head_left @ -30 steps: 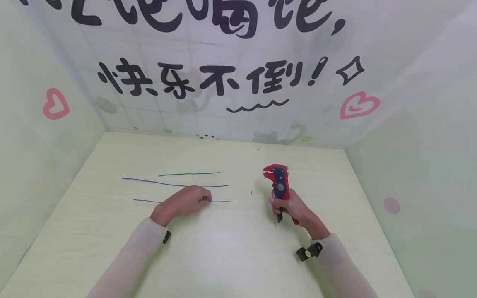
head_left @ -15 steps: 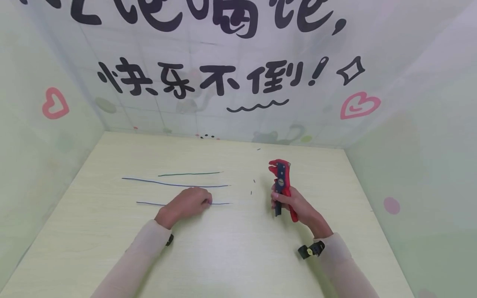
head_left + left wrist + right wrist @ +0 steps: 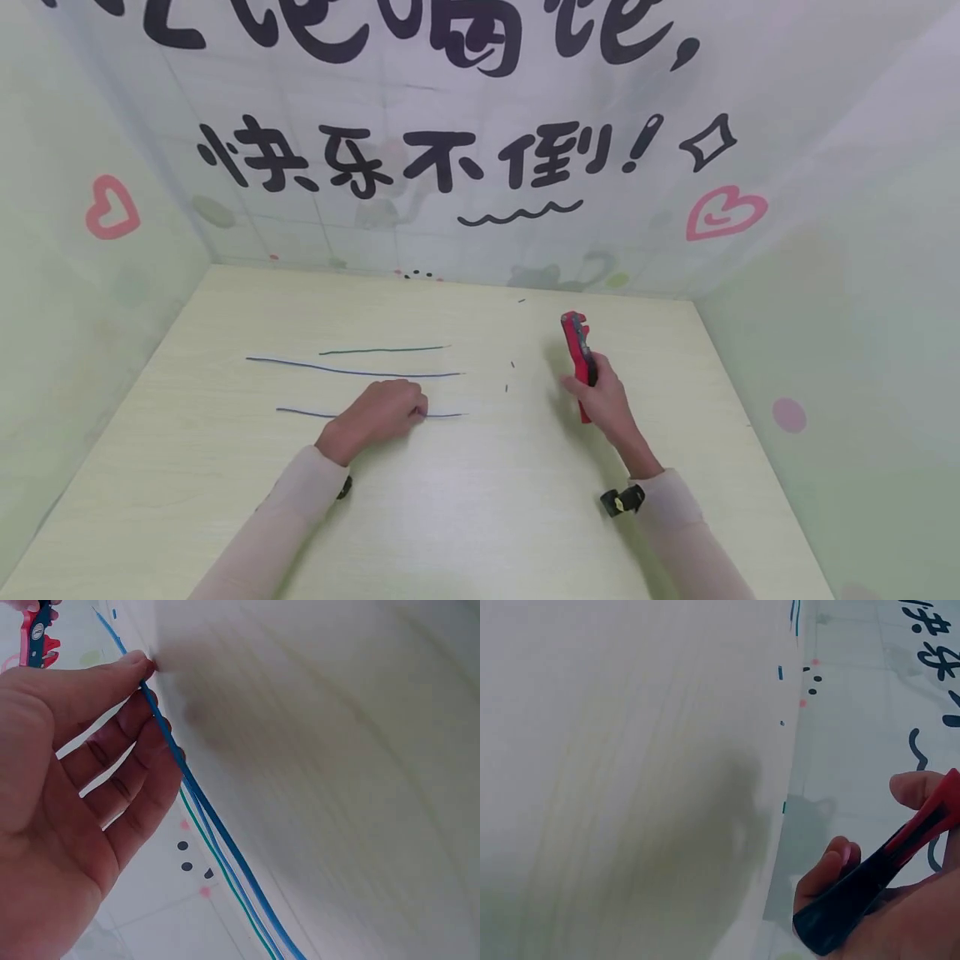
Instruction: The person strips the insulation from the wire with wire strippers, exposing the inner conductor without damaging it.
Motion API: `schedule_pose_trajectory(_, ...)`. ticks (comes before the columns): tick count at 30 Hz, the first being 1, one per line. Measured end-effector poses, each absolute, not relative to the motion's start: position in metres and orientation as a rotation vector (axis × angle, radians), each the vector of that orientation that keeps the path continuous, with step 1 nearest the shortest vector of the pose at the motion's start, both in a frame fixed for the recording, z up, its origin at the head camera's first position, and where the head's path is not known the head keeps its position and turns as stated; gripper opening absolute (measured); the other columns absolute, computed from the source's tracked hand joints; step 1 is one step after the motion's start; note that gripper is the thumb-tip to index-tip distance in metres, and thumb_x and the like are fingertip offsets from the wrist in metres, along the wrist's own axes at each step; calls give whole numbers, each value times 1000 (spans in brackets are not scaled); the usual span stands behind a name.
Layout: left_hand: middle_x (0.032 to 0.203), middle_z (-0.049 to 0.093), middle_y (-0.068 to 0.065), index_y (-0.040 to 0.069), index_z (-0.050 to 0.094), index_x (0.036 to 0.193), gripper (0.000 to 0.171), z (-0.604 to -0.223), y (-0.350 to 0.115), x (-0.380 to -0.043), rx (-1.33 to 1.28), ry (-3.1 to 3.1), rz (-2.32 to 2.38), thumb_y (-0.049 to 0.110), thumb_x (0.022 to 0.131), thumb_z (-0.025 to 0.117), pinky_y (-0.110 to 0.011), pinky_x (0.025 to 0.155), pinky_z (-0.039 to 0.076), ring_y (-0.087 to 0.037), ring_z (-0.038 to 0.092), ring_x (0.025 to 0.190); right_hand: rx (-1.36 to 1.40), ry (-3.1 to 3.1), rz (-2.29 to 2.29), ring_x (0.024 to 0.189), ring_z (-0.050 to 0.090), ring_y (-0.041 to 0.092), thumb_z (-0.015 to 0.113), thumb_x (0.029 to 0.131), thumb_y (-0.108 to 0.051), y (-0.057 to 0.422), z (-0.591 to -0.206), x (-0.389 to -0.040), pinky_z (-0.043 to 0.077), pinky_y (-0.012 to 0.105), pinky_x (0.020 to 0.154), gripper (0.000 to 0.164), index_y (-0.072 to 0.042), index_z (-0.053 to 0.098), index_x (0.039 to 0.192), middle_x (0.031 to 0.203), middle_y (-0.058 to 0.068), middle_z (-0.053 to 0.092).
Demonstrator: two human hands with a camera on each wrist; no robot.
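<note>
In the head view my left hand [image 3: 378, 417] pinches a blue wire [image 3: 300, 412] low over the table. The left wrist view shows thumb and fingertips on that wire [image 3: 217, 825], whose far end looks thin and bare. My right hand [image 3: 609, 404] grips a red and dark blue wire stripper [image 3: 576, 343], its head tipped up and away from the wire. Beyond the left hand lie a longer blue wire [image 3: 330, 367] and a shorter green wire [image 3: 382, 350], roughly parallel.
Short cut bits lie between the hands: one scrap [image 3: 512, 364], another scrap [image 3: 506, 388], and a third scrap [image 3: 521, 301] near the back wall. Printed walls [image 3: 450, 242] enclose the pale wooden table [image 3: 450, 517] at the back and both sides.
The stripper has moved up and right and turned over in my right hand. A small bit at its mouth has dropped onto the table. My left hand has shifted slightly nearer with the wire.
</note>
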State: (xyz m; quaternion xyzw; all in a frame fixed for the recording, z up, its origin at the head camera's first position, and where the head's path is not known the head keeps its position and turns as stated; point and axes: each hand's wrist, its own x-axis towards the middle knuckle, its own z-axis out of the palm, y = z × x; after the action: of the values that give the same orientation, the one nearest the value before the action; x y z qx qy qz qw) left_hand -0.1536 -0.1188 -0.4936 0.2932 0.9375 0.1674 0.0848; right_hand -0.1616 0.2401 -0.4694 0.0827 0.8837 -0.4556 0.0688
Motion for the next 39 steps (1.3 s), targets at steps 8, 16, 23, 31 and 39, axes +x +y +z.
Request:
schedule_pose_trajectory(8,77,61,11,19,74,82,15,-493,-121,-151,900,2780,533,9,91,67,-26,67,47,-6,49,70,202,2908,-1006,93,57,32,59,95,-32,239,-473,-163,47,34,63,77,-15,17,158,123,24,55)
schedule_pose_trajectory(16,82,67,10,19,75,86,15,-492,-122,-150,931,2770,561,8,90,67,-28,71,51,-5,56,75,124,3016,-709,66,51,25,57,96,-37,239,-483,-166,38,29,45,69,-21,30,157,104,23,53)
schedule_pose_trajectory(23,89,70,9,20,76,90,15,-495,-124,-150,930,2767,570,9,91,67,-30,77,53,-9,63,84,149,2964,-612,71,51,27,56,95,-33,235,-486,-166,39,31,45,68,-16,32,156,104,27,53)
schedule_pose_trajectory(31,89,70,9,20,76,89,14,-494,-123,-150,944,2771,564,10,92,67,-30,77,53,-9,63,84,130,2971,-484,76,50,29,56,93,-30,231,-489,-167,39,31,47,67,-13,35,154,103,26,51)
schedule_pose_trajectory(39,85,67,13,22,74,87,15,-489,-126,-150,900,2784,598,11,93,66,-27,74,50,-4,54,75,73,2943,-329,89,48,36,56,94,-32,223,-483,-171,41,33,52,69,-10,32,155,117,28,52)
